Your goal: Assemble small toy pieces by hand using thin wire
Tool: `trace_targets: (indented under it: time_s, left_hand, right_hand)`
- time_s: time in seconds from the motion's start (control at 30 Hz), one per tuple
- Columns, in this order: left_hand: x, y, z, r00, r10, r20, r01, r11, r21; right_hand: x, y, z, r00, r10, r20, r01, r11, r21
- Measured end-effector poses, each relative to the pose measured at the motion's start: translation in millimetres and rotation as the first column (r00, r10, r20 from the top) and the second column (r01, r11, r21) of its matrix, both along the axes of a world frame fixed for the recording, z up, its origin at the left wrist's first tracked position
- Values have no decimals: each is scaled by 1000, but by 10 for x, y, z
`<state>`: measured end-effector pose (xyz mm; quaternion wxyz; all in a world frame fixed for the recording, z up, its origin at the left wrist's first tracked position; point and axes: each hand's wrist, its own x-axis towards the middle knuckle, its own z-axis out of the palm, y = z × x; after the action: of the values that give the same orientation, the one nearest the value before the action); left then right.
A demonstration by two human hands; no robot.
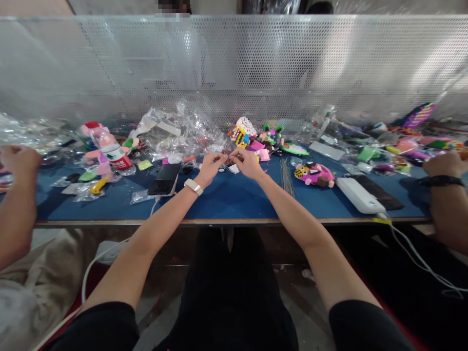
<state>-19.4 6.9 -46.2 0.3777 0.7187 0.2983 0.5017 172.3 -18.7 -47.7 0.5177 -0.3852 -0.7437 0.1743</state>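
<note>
1. Pinching together, the left hand (212, 165) and the right hand (248, 163) meet fingertip to fingertip just right of the black phone (165, 179). Both are closed on one small piece (229, 158). It is held low over the blue tabletop (234, 202) and is too small to identify.
2. Risk, as I judge it: the piece is tiny and gripped only by the fingertips. A slip could drop it among the loose foam bits right of the phone, where it would be hard to find.
3. Risk: a white scrap (233, 169) lies directly beneath the hands, and a forearm sweep could brush it away.
4. Risk: the bundle of thin wires (287, 178), further right of the phone, points towards the tabletop's near edge. A sliding right arm could catch it.
5. Risk: the white cable (91, 273) hangs from the phone past the left elbow, so a tug could drag the phone off.
6. Counts:
   - two hands of the wearer
   - two co-workers' hands, one far left of the phone (20, 161) and one far right (446, 163)
   - one black phone
   - one white power bank (359, 195)
   - one pink foam figure (314, 174)
   - one bottle (111, 148), left of the phone
   - one wire bundle
   - the foam bits and the clear plastic bags (183, 129) are too jumbled to count
</note>
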Motion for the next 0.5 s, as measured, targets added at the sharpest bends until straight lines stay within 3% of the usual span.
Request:
trace_targets:
  time_s: [0.1,0.17,0.27,0.33,0.4,0.5]
  left_hand:
    - [15,27,-34,996,-66,58,74,985,-153]
    - [5,37,-33,999,-48,18,51,987,-152]
    - [-20,17,-1,986,150,-77,-144,987,77]
    - [-33,-20,29,949,295,-112,-260,932,252]
    - [-42,-63,57,916,376,-142,-305,880,364]
    - [-51,-103,79,891,409,-195,-289,845,451]
  right_hand:
    - [-12,-8,-8,999,4,54,-5,1000,15]
    - [-41,-21,-10,998,-19,63,18,1000,22]
    - [-117,-36,-15,995,-101,6,101,995,21]
    - [-169,-37,-22,988,-148,-47,149,989,5]
    - [-205,-33,-33,981,-174,-90,172,985,-33]
    - [-220,-30,-49,977,-166,-132,156,984,-81]
